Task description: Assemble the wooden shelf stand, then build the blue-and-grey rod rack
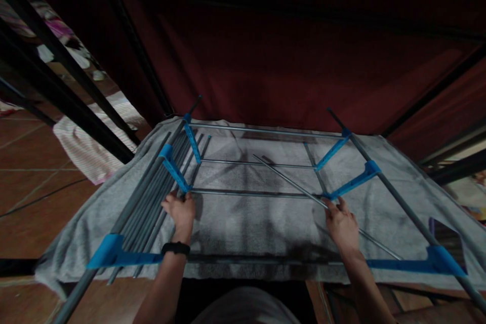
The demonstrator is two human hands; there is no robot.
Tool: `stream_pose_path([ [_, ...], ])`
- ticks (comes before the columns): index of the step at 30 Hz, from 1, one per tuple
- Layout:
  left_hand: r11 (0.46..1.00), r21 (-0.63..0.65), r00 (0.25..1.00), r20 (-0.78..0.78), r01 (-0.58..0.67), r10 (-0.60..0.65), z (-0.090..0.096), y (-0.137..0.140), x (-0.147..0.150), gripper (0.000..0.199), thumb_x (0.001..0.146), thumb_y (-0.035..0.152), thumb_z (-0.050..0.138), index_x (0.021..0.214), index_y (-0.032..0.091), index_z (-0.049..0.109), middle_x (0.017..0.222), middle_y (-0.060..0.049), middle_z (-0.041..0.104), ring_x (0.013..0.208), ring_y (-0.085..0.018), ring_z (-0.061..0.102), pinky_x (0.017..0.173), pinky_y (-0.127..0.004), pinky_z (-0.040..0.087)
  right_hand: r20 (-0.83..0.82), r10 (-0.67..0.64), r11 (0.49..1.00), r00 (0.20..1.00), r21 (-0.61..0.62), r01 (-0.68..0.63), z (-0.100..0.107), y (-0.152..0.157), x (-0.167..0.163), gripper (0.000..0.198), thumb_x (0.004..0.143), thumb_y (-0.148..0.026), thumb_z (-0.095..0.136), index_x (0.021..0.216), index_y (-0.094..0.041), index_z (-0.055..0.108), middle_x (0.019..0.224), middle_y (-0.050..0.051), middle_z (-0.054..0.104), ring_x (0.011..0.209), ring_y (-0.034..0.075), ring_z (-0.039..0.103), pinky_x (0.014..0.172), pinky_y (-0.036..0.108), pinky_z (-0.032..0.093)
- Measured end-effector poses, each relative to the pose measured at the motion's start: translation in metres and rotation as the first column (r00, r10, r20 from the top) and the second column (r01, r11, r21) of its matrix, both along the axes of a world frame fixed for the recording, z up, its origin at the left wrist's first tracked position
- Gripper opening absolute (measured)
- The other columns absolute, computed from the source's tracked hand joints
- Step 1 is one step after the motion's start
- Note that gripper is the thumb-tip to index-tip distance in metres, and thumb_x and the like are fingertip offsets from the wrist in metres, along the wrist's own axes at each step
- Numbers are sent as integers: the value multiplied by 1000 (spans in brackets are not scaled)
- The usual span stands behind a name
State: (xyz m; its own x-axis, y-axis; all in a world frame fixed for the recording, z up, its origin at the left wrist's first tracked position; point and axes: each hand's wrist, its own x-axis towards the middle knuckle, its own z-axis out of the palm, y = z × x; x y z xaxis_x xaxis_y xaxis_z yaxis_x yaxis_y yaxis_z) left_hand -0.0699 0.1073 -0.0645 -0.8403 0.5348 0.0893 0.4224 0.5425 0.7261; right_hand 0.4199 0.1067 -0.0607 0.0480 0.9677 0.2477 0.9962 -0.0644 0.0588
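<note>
A rack frame of grey metal tubes (397, 206) joined by blue plastic brackets (353, 182) lies in front of me. My left hand (181, 212) is closed at the inner end of the left blue bracket (175, 171), where a thin crossbar (243, 193) meets it. At the crossbar's other end, my right hand (342, 220) has its fingers around the tip of the right bracket. A loose grey rod (290, 181) runs diagonally beneath that hand; whether the hand also grips it is hidden. A dark band (175, 248) circles my left wrist.
Several loose grey tubes (146, 207) lie side by side at the left on a grey towel (246, 228). A phone-like dark object (448, 243) rests at the right. Behind hangs dark red cloth (258, 81) with black bars. Striped cloth (89, 134) lies on the tiled floor.
</note>
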Motion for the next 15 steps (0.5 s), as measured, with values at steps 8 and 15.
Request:
stream_pose_path([
  [8,941,230,968,-18,249,-252,0,5,61,30,82,17,53,112,20,53,120,-13,53,115,-27,55,97,-39,49,-180,298,943,937,-98,-319,8,28,-56,36,95,-19,44,123,-24,68,114,9,71,101,24,65,94,38,46],
  [15,910,397,826,468,121,-314,-4,63,62,33,78,9,61,108,19,52,86,-2,61,79,-16,62,81,-32,52,-238,421,881,875,-121,-457,-1,70,-109,33,97,-20,47,123,-26,67,113,6,72,104,21,65,95,35,45],
])
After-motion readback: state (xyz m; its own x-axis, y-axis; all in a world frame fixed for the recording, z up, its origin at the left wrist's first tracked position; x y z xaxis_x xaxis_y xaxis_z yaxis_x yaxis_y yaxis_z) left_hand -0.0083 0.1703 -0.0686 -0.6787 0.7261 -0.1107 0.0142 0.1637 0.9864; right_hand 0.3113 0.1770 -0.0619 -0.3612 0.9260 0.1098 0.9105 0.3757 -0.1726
